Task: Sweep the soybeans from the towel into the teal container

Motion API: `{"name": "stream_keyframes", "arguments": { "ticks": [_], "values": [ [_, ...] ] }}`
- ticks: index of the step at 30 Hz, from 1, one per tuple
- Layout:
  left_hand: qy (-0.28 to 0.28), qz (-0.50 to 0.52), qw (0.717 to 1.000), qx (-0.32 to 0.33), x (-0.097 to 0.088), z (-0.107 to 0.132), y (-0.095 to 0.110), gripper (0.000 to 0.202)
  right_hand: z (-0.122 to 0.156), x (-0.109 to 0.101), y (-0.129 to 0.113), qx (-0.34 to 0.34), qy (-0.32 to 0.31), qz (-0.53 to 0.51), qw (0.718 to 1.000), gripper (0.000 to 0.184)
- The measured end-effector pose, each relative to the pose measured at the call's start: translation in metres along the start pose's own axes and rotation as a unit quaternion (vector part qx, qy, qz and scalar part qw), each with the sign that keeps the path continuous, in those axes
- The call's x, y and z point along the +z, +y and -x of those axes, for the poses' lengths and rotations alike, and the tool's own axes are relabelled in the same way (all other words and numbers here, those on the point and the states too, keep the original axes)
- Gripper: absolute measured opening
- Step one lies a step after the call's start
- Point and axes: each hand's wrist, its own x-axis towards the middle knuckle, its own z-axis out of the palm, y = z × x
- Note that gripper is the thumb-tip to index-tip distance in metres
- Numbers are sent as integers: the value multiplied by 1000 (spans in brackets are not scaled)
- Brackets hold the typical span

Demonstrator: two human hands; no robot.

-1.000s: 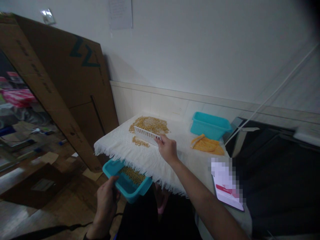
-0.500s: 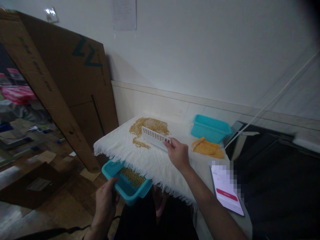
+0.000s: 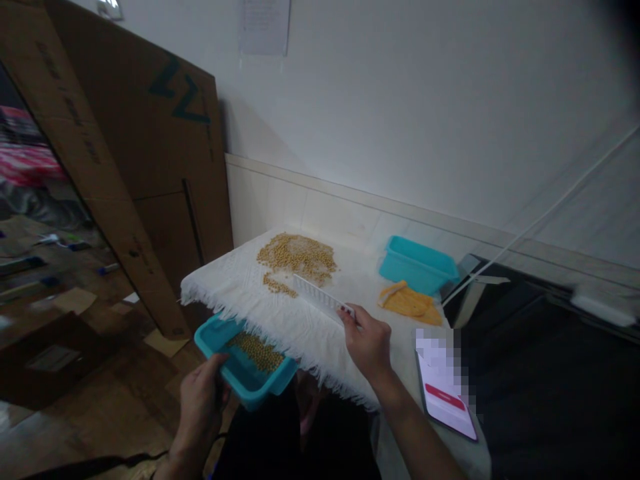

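Observation:
My right hand grips one end of a white slotted plastic panel, held on edge low over the white fringed cloth. Whether its lower edge touches the cloth I cannot tell. Just beyond the panel lies a spread pile of yellowish beans, with a smaller patch of beans off its near left side. Below the table's front edge, my left hand is closed on the rim of a turquoise plastic tub. Beans cover part of its bottom, and the cloth's fringe overhangs its far side.
Another turquoise tub stands at the back right, with an orange cloth before it. A lit phone lies at the right edge. A tall cardboard box rises to the left, and a wall borders the table's back.
My right hand has drawn the white panel nearer to me and slightly right, away from the bean pile, and the panel leans more. My left hand still holds the tub; the view has shifted a little.

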Motion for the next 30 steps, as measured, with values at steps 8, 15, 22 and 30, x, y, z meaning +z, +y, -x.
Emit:
{"name": "stream_keyframes", "arguments": {
  "ticks": [8,15,22,30],
  "values": [
    [2,14,1000,0,0,-1,-2,38,3,-2,-2,-3,3,-11,1000,19],
    [-3,18,1000,0,-2,-2,-4,38,4,-4,-4,-3,-4,-37,999,17],
    [-10,8,1000,2,-3,-3,-5,38,5,-4,-5,-7,-15,-49,999,17],
    [-12,-1,1000,2,-5,-6,-7,40,5,-5,-6,-15,-10,-44,999,16]
  ]
}}
